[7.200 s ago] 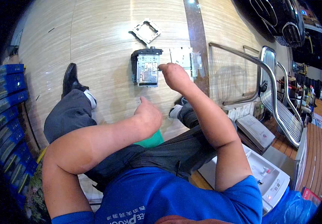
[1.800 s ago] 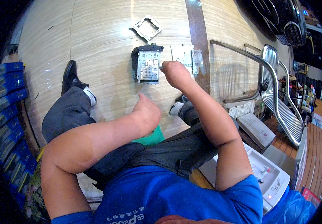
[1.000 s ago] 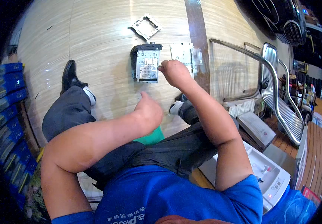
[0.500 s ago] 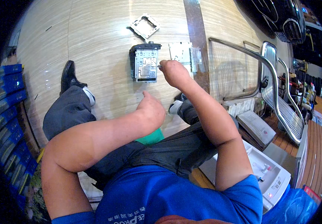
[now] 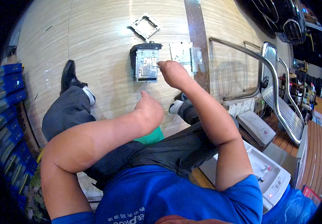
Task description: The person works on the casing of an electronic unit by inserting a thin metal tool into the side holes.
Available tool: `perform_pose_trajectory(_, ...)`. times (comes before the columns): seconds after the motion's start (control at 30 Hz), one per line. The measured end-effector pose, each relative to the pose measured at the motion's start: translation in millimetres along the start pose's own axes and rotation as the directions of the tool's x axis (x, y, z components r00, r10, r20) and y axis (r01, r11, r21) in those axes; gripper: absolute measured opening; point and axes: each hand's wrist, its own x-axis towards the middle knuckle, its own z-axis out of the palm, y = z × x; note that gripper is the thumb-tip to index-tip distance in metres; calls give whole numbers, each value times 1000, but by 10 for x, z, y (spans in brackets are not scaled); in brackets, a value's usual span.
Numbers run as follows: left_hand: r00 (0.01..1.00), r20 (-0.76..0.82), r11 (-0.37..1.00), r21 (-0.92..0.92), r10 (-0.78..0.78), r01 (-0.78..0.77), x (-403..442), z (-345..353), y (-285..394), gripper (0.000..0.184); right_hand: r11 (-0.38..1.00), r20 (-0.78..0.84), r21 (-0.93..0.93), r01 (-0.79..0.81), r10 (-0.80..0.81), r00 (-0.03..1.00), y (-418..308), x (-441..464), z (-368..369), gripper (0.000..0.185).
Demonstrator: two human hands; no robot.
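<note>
Right hand edged closer, metal unit lying just left.

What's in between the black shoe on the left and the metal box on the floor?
Nothing but bare floor: the head view shows it from the black shoe across to the metal box.

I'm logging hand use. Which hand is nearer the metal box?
Right. The right hand is at the right side of the metal box; the left hand is below it in the view, apart.
</note>
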Motion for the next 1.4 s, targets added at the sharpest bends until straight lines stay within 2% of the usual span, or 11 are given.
perform_pose_trajectory(0.13, 1000, -21, 1000, 4, 3, -3, 13, 30, -8, 30, 989, 65, -85, -120, 126, 990, -48, 9, -67, 22)
perform_pose_trajectory(0.23, 1000, -19, 999, 49, 20, -19, -3, 24, -5, 30, 983, 65, -104, -149, 157, 986, -109, 5, -139, 25)
perform_pose_trajectory(0.37, 999, -32, 999, 40, 15, -14, 9, 37, -3, 30, 983, 76, -107, -146, 155, 985, -80, 4, -119, 25)
perform_pose_trajectory(0.43, 1000, -27, 1000, 6, 4, -4, 19, 33, 1, 29, 994, 18, -48, -98, 99, 995, -54, -7, -98, 23)
perform_pose_trajectory(0.57, 1000, -13, 1000, 2, 5, -5, 22, 22, 4, 29, 999, 40, -14, -32, 33, 999, -12, -7, -62, 23)
perform_pose_trajectory(0.63, 1000, 9, 1000, 20, -6, 6, 23, 15, 16, 29, 1000, -18, 1, 5, -5, 1000, 11, -12, -19, 21)
perform_pose_trajectory(0.67, 1000, 9, 1000, 20, -6, 6, 22, 14, 17, 29, 1000, -18, 1, 5, -5, 1000, 5, -7, -26, 21)
perform_pose_trajectory(0.73, 1000, 10, 1000, 25, -3, 3, 22, 13, 17, 29, 994, 59, -68, -90, 94, 994, -4, 10, -46, 21)
perform_pose_trajectory(0.93, 1000, 16, 999, 40, 10, -11, 7, -2, 14, 31, 987, 81, -78, -137, 143, 986, -65, 3, -136, 22)
perform_pose_trajectory(1.23, 999, 42, 999, 31, 28, -29, 2, -20, 3, 32, 999, 24, 26, -34, 33, 999, 3, -11, -46, 23)
perform_pose_trajectory(1.4, 999, 35, 999, 33, 19, -20, 10, -5, 8, 32, 997, 45, 6, -74, 73, 996, 15, 12, -30, 19)
